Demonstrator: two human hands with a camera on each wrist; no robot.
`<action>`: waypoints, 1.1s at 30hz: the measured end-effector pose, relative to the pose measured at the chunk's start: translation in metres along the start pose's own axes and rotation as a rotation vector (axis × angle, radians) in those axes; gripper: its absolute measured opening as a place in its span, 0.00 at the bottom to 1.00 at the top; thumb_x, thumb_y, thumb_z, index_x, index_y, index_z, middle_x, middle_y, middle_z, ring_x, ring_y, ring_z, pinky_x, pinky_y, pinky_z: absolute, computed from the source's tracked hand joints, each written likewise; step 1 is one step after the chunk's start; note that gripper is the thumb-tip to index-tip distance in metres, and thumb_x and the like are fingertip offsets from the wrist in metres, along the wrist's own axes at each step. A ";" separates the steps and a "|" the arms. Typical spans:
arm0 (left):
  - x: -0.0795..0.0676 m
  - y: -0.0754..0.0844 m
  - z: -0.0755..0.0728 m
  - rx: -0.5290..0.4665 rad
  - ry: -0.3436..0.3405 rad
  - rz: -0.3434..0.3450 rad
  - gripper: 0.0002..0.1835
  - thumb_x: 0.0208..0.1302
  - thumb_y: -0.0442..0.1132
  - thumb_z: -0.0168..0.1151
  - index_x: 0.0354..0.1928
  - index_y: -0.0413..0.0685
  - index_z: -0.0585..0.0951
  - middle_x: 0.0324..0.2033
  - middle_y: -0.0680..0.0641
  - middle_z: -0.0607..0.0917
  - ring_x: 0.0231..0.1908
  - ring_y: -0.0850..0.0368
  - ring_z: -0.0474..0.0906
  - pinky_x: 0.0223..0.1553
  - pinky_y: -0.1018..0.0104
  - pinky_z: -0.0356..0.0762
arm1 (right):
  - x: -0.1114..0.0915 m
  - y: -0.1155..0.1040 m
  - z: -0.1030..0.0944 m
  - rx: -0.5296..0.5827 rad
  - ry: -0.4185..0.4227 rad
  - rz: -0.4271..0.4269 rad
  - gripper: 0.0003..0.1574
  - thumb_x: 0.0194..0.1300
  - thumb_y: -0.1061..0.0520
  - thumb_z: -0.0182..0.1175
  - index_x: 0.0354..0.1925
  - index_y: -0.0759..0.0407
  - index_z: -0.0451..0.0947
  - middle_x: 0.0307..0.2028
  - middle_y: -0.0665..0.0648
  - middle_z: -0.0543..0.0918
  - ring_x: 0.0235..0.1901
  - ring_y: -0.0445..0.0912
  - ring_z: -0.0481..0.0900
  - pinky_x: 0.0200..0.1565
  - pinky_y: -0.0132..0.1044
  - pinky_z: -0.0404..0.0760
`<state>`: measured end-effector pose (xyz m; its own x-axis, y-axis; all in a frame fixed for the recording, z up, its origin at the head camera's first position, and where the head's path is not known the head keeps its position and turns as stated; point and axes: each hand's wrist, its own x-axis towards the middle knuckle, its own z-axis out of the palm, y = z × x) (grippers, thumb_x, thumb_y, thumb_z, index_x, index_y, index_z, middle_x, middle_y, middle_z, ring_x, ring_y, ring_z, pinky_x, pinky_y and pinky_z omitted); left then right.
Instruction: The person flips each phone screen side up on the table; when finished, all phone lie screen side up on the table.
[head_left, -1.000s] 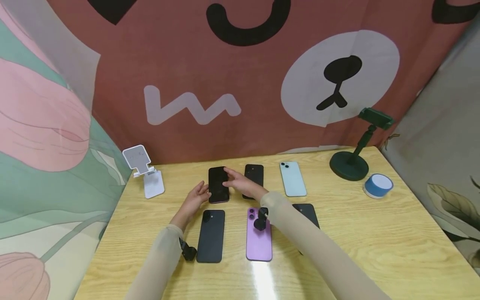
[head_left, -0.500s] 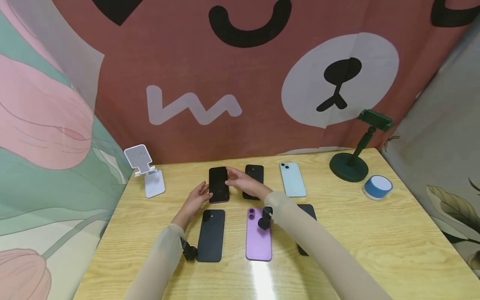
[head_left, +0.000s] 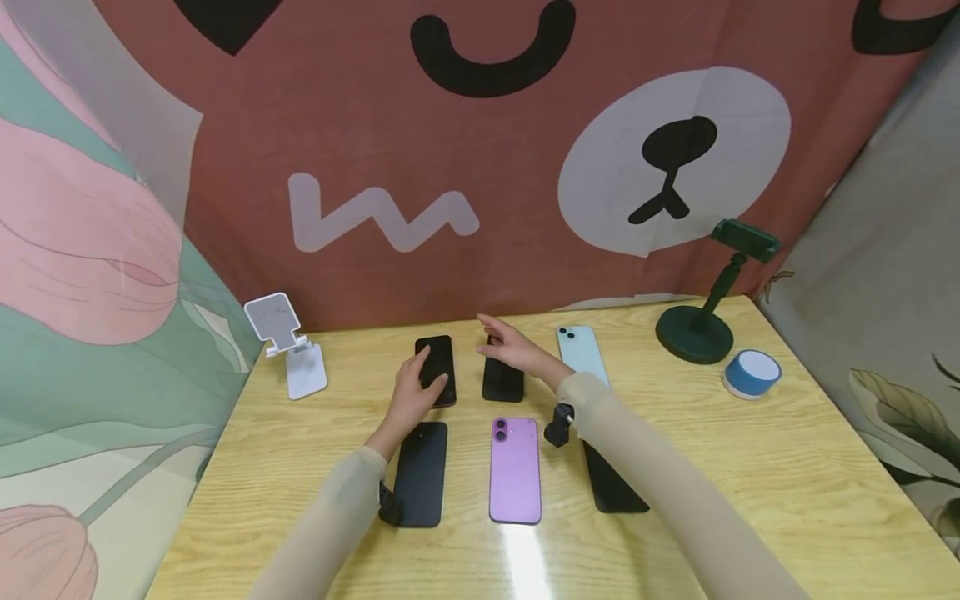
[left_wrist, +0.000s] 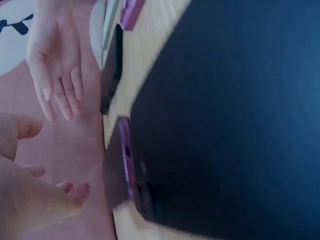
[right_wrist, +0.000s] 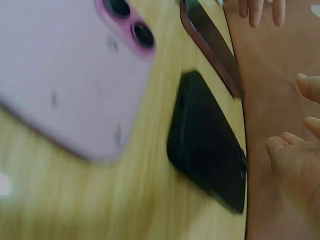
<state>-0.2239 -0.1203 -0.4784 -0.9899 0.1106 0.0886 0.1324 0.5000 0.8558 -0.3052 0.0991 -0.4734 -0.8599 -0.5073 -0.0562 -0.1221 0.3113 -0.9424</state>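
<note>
My left hand (head_left: 415,390) hovers over a phone lying screen up (head_left: 442,354) at the back left, its fingers loosely bent. A purple edge (left_wrist: 128,155) shows on that phone in the left wrist view. My right hand (head_left: 517,348), its fingers extended, is over a black phone (head_left: 503,381) at the back middle, partly covering it. Neither hand holds anything. In front lie a dark phone (head_left: 422,475), a purple phone (head_left: 515,475) with its camera side up and another black phone (head_left: 615,483), partly under the right sleeve. A light blue phone (head_left: 581,350) lies at the back right.
A white phone stand (head_left: 305,369) is at the back left of the wooden table (head_left: 750,500). At the right are a dark green phone stand (head_left: 696,333) and a blue and white round object (head_left: 752,373). A printed cloth (head_left: 375,283) hangs behind the table.
My left hand has moved from the left edge of the purple-edged phone to above it. My right hand has left that phone's right side and shifted right, over the neighbouring black phone.
</note>
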 end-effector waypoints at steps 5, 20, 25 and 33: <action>0.009 0.014 0.016 0.035 -0.096 0.021 0.36 0.64 0.38 0.60 0.70 0.36 0.58 0.62 0.28 0.64 0.61 0.35 0.63 0.56 0.43 0.68 | -0.003 0.008 -0.022 -0.012 0.050 0.008 0.42 0.70 0.60 0.52 0.74 0.61 0.43 0.73 0.60 0.47 0.71 0.57 0.45 0.68 0.50 0.51; 0.030 0.019 0.056 -0.040 -0.366 -0.184 0.42 0.63 0.48 0.61 0.73 0.45 0.52 0.69 0.38 0.59 0.69 0.42 0.54 0.65 0.46 0.56 | -0.010 0.038 -0.044 -0.071 0.128 0.175 0.41 0.71 0.60 0.50 0.74 0.54 0.44 0.73 0.58 0.49 0.71 0.58 0.47 0.65 0.56 0.57; 0.033 0.019 0.061 -0.009 -0.395 -0.152 0.42 0.62 0.44 0.63 0.73 0.42 0.53 0.70 0.39 0.57 0.69 0.42 0.53 0.65 0.48 0.55 | -0.010 0.042 -0.045 -0.098 0.104 0.197 0.41 0.71 0.61 0.49 0.74 0.58 0.43 0.72 0.63 0.51 0.70 0.60 0.50 0.65 0.55 0.57; 0.038 0.021 0.064 0.118 -0.441 -0.107 0.42 0.58 0.40 0.68 0.71 0.42 0.58 0.69 0.40 0.60 0.69 0.44 0.53 0.66 0.51 0.55 | -0.013 0.041 -0.047 -0.142 0.078 0.199 0.37 0.71 0.62 0.47 0.72 0.69 0.45 0.70 0.69 0.53 0.69 0.61 0.52 0.65 0.52 0.57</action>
<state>-0.2555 -0.0506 -0.4897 -0.8860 0.3945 -0.2436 0.0611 0.6203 0.7820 -0.3218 0.1559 -0.4958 -0.9088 -0.3632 -0.2055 -0.0101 0.5115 -0.8592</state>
